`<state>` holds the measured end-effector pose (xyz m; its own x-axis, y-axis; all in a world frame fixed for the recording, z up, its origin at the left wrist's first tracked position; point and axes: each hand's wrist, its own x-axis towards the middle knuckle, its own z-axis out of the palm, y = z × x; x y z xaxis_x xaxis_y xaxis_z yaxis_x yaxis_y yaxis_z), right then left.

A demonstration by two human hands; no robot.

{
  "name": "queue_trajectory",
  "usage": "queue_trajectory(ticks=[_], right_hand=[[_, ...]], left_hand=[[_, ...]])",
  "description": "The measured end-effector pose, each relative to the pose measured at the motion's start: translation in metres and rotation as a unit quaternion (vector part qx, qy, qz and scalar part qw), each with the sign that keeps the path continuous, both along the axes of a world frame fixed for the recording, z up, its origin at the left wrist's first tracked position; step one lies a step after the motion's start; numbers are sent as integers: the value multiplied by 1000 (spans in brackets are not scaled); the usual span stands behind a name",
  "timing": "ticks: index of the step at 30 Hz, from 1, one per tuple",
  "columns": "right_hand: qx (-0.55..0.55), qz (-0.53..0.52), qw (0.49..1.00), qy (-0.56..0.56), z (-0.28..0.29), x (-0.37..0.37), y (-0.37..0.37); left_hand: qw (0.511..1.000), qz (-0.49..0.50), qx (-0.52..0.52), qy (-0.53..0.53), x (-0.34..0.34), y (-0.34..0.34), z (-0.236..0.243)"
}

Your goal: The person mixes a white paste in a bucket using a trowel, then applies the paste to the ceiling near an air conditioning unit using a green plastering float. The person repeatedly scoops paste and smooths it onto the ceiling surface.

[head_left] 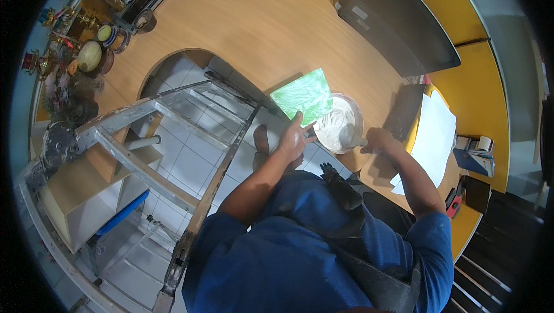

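Observation:
My left hand [293, 140] grips the near corner of a flat green square board [303, 94] smeared with white. The thumb lies on top of the board, with the fingers below it. Right beside the board is a round tub of white paste [339, 121] at the desk's near edge. My right hand [381, 141] is closed round the pale handle of a tool [359, 142] at the tub's right rim. The tool's working end reaches into the paste and cannot be made out clearly, so its kind is uncertain.
A metal ladder [156, 168] stands at my left, close to the wooden desk [231, 18] with its curved cut-out. At the far right is a dark monitor [398, 21]. White paper sheets [430, 140] lie right of my hand. Ornaments [89, 56] crowd the far left.

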<state>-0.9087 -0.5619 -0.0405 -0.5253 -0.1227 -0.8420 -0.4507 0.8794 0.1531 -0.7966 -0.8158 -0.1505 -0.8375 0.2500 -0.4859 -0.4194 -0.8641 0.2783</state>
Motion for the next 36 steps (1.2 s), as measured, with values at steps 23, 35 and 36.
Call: queue_trajectory(ticks=[23,35,36], right_hand=[[-27,12,998,63,16,11,-54],[8,69,995,78,25,2,-82],[56,65,991,99,27,-3,-78]], left_hand=[[1000,-2,-30,1,0,-1,2],[1000,1,-17,15,2,-1,-2],[1000,4,-17,18,2,0,-1]])
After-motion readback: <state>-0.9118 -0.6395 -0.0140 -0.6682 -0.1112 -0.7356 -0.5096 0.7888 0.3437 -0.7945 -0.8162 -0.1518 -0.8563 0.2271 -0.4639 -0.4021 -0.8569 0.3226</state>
